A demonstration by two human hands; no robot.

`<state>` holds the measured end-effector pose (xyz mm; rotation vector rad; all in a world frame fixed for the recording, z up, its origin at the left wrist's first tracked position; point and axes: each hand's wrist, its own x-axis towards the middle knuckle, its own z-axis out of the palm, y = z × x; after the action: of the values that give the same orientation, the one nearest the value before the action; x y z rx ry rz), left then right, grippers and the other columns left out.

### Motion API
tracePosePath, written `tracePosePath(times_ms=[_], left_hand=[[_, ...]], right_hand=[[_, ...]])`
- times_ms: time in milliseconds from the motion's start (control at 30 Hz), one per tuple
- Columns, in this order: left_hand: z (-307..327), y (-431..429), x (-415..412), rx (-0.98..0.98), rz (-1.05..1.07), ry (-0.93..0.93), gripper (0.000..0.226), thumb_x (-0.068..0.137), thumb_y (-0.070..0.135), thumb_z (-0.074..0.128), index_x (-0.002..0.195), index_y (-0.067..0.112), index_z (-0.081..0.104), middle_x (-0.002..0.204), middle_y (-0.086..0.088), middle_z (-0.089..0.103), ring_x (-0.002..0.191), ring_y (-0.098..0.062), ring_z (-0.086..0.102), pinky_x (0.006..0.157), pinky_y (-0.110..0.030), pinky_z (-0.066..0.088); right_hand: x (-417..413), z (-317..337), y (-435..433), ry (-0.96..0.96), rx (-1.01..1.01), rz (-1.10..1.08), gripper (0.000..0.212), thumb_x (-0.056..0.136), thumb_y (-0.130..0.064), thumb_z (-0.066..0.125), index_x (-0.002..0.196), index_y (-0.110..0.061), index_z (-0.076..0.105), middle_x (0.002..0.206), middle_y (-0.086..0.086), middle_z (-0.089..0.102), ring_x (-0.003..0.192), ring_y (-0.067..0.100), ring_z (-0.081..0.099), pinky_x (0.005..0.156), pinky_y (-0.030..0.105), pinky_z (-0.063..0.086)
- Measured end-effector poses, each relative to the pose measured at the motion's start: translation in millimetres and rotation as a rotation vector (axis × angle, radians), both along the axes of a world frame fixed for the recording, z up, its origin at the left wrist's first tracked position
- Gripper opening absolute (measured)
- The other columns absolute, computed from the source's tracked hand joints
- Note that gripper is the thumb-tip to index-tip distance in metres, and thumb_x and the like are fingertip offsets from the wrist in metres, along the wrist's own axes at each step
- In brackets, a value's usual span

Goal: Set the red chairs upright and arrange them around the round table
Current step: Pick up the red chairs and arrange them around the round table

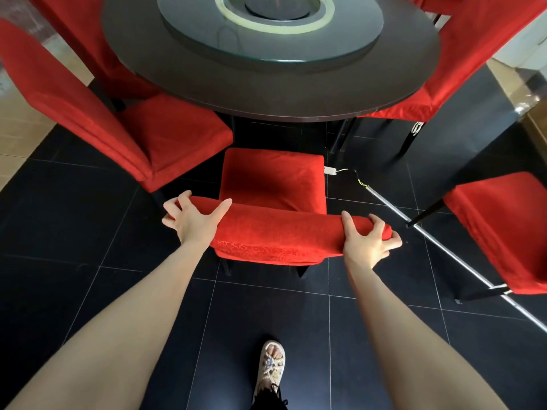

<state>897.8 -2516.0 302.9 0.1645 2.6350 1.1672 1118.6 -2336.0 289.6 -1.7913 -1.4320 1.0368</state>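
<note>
Both your left hand and right hand clasp the chair's padded backrest — soft cover, likely stiff frame — table at twelve o'clock.

Black tiled floor carrying red chairs beyond the fingertips, round table farther past them, metal rail lying right of the right fingers, sandalled foot standing behind.

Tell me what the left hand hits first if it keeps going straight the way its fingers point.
The left hand grips the backrest of the centre chair, pointing up and away. Straight on, it would probably meet the seat of the left chair first, then the round table; depth is uncertain.
</note>
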Motion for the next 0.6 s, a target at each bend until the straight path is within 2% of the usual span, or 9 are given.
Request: tracePosePath(times_ms=[400,600], left_hand=[[-1,36,-42,-0.013,0.005,0.018,0.093,0.07,0.059,0.078,0.141,0.016,0.037,0.141,-0.007,0.022,0.125,-0.03,0.023,0.069,-0.036,0.043],[-1,35,-45,-0.016,0.0,-0.005,0.092,0.07,0.058,0.078,0.14,0.015,0.037,0.142,-0.006,0.021,0.126,-0.03,0.022,0.071,-0.036,0.043]], right_hand=[[-41,-2,31,-0.019,0.032,-0.009,0.056,0.076,-0.055,0.073,0.123,-0.031,0.054,0.143,0.002,0.017,0.112,0.021,0.029,0.077,0.036,0.037],[-43,2,28,-0.033,0.008,-0.008,0.055,0.077,-0.052,0.073,0.124,-0.03,0.054,0.143,0.002,0.017,0.119,0.026,0.031,0.077,0.036,0.038]])
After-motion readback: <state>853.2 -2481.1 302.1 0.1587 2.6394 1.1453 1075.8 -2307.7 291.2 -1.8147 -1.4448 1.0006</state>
